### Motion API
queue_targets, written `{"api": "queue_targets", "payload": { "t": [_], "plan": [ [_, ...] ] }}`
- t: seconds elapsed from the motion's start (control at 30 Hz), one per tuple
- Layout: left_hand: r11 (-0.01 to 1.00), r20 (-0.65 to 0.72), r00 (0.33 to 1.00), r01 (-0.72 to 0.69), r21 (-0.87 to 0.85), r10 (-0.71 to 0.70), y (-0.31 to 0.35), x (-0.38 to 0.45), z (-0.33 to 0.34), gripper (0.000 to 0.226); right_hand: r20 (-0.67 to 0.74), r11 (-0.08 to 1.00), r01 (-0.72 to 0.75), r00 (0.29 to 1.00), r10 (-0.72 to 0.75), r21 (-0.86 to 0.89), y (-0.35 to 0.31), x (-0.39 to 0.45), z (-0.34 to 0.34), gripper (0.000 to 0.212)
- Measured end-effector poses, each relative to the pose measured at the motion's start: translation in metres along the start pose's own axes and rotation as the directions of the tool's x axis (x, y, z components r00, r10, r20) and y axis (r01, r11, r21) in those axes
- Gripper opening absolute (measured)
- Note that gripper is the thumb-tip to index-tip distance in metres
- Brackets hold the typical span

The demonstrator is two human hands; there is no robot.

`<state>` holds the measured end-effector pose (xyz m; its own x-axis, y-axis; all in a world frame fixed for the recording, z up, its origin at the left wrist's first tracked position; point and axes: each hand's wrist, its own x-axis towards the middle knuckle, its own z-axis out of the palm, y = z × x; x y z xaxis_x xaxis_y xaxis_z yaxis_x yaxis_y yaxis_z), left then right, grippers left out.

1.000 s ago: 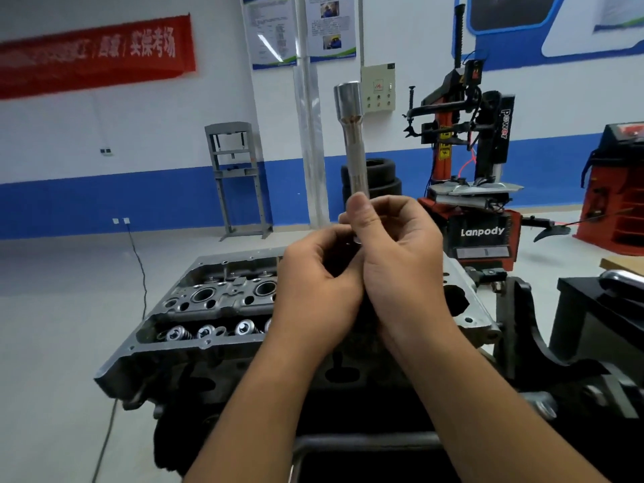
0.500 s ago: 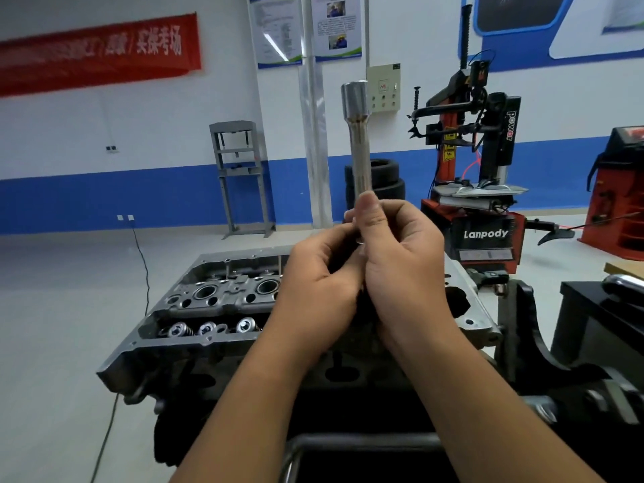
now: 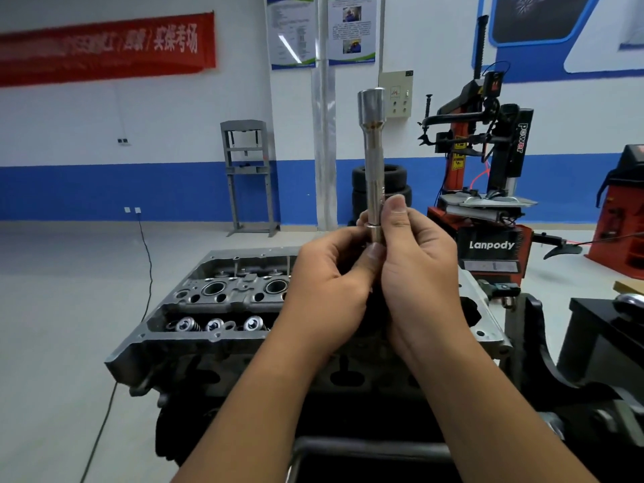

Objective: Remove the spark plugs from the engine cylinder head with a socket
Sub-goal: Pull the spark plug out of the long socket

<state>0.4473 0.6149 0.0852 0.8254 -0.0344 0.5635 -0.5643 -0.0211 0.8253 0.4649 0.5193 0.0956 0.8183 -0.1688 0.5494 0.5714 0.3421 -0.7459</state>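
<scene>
Holding: long spark plug socket (image 3: 372,158) upright above the cylinder head (image 3: 223,301), wide end at top, both hands at its lower end.
Left hand: left hand (image 3: 327,284) curled round the bottom of the tool, thumb tip pressed on the shaft just under a stepped collar.
Right hand: right hand (image 3: 418,270) wrapped on the same lower section, thumb up along the shaft. Both are grasping the socket; neither is free.
Step in hand: looks like tool prep or inspection at the lower end, maybe working something out of it or fitting a joint. Fingers cover that end, so can't tell which.
Spark plugs: none visible. Can't say if one sits inside the socket or how many remain in the head.
Cylinder head: on an engine stand in front of the person, directly below the hands. Two round plug wells (image 3: 214,287) open on the left part, valve springs (image 3: 216,324) in a row nearer the camera. Right part hidden behind the hands.
Next move calls for: judging by the task, turning the working end down, lining it up square with a well, lowering it straight so it seats on the plug hex, then turning to loosen.
Risk: tilted entry could bind in the well or crack a plug.
Background: tyre changer (image 3: 488,190) behind right, stacked tyres (image 3: 397,183) by the wall.
</scene>
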Motion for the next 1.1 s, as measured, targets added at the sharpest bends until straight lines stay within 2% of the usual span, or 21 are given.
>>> {"api": "queue_targets", "payload": {
  "t": [0.13, 0.23, 0.37, 0.47, 0.53, 0.6, 0.67, 0.77, 0.9, 1.1],
  "plan": [
    [1.000, -0.140, 0.990, -0.021, 0.021, 0.023, 0.0000, 0.0000, 0.0013, 0.013, 0.045, 0.998, 0.005, 0.999, -0.007, 0.061, -0.0023, -0.0025, 0.0008, 0.033],
    [0.999, -0.174, 0.984, -0.017, 0.038, 0.024, -0.0001, -0.0010, 0.0027, 0.013, 0.055, 0.999, 0.032, 0.998, -0.035, 0.042, -0.0028, -0.0046, 0.0010, 0.028],
    [0.999, -0.109, 0.994, -0.026, 0.042, 0.031, -0.0027, -0.0015, 0.0025, 0.016, 0.058, 0.998, 0.050, 0.997, -0.053, 0.040, -0.0030, -0.0051, -0.0014, 0.021],
    [0.996, -0.067, 0.996, -0.058, 0.075, 0.063, -0.0042, -0.0021, 0.0013, 0.020, 0.058, 0.995, 0.097, 0.994, -0.097, -0.007, -0.0008, -0.0053, -0.0025, 0.023],
    [0.996, 0.001, 0.998, -0.055, 0.073, 0.055, -0.0027, -0.0017, 0.0005, 0.021, 0.034, 0.994, 0.104, 0.994, -0.103, -0.020, 0.0001, -0.0043, -0.0024, 0.022],
    [0.998, 0.067, 0.997, -0.031, 0.054, 0.028, -0.0004, -0.0014, 0.0003, 0.024, -0.002, 0.996, 0.086, 0.996, -0.086, -0.026, -0.0006, -0.0027, -0.0022, 0.029],
    [0.999, 0.046, 0.999, -0.013, 0.050, 0.010, 0.0006, -0.0005, 0.0003, 0.025, -0.012, 0.998, 0.056, 0.998, -0.056, -0.024, -0.0013, -0.0021, -0.0018, 0.035],
    [0.997, -0.064, 0.998, -0.017, 0.081, 0.022, -0.0014, -0.0004, 0.0025, 0.018, -0.002, 1.000, 0.007, 1.000, -0.007, 0.010, -0.0020, -0.0032, -0.0006, 0.028],
    [0.992, -0.127, 0.991, -0.022, 0.126, 0.038, -0.0042, -0.0010, 0.0036, 0.017, -0.043, 0.999, 0.041, 0.998, -0.042, -0.032, -0.0010, -0.0040, 0.0005, 0.035],
    [0.980, 0.070, 0.995, -0.077, 0.185, 0.065, -0.0009, -0.0008, 0.0005, 0.028, -0.033, 0.993, 0.082, 0.996, -0.085, -0.089, 0.0014, -0.0021, -0.0004, 0.030]
  ]
}}
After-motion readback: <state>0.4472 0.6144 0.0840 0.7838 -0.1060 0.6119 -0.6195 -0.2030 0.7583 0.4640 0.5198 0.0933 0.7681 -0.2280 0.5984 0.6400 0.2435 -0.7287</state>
